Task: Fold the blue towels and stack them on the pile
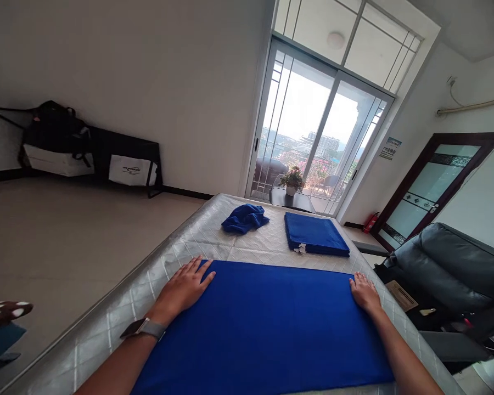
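A large blue cloth point(267, 323) lies spread flat on the quilted silver mattress point(156, 274) right in front of me. My left hand point(185, 288) rests palm down, fingers spread, on the cloth's far left corner; a watch is on that wrist. My right hand point(364, 293) lies flat on the far right corner, fingers stretched out. Further back lie a crumpled blue cloth point(245, 218) on the left and a neat stack of folded blue cloths point(315, 235) on the right.
Beyond the mattress a small dark table holds a potted plant point(292, 180) before sliding glass doors. A dark leather sofa point(456, 263) stands at the right. A black rack with bags point(86, 151) lines the left wall. Tiled floor spreads to the left.
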### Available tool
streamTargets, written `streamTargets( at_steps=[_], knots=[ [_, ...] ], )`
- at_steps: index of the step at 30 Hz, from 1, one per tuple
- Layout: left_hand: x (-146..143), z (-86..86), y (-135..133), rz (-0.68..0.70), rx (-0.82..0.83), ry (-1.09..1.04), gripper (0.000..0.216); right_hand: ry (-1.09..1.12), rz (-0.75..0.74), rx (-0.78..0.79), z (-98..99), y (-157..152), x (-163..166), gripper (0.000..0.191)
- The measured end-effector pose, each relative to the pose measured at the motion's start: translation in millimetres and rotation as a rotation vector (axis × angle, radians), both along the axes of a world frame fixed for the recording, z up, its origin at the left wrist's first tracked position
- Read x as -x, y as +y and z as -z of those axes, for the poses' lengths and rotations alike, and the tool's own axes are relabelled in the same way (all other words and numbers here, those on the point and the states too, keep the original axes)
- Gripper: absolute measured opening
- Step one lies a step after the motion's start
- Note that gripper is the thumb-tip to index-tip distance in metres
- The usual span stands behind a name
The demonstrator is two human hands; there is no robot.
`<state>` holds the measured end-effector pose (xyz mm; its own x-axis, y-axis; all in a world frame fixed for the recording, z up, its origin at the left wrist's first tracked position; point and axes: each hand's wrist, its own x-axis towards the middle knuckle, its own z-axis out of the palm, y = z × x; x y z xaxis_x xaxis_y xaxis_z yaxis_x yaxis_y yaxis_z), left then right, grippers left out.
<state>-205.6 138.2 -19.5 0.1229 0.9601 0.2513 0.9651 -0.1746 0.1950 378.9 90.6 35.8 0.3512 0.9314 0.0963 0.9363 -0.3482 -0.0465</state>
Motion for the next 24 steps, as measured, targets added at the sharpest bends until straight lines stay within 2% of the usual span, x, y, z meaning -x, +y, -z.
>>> streamTargets(
  at_steps=[2,4,7,11,15,19,24],
  knots=[
    [0.3,2.7,1.1,0.0,-0.022,-0.004,0.063,-0.015,-0.034,-0.014,-4.9,1.7,30.2,0.062],
    [0.5,4.3,2.0,0.004,-0.028,-0.01,0.062,-0.022,-0.129,-0.016,-4.7,4.8,72.1,0.061],
    [-0.2,2.5,1.4,0.008,-0.01,-0.011,0.061,-0.006,-0.351,0.002,0.6,4.7,151.7,0.061],
    [-2.3,-3.2,-1.0,-0.006,0.019,-0.009,0.061,0.148,-0.758,-0.014,1.8,-5.7,262.9,0.065],
    [-2.7,-3.9,-1.9,-0.001,-0.027,-0.01,0.06,0.251,-0.927,-0.01,-2.4,-5.7,344.3,0.067],
    [-1.0,0.4,-1.0,0.009,-0.058,0.031,0.059,0.295,-0.931,-0.012,1.6,10.1,380.9,0.067],
    [1.0,7.9,2.9,0.026,-0.084,0.024,0.06,0.317,-0.883,-0.007,12.3,21.7,384.2,0.067]
  ],
)
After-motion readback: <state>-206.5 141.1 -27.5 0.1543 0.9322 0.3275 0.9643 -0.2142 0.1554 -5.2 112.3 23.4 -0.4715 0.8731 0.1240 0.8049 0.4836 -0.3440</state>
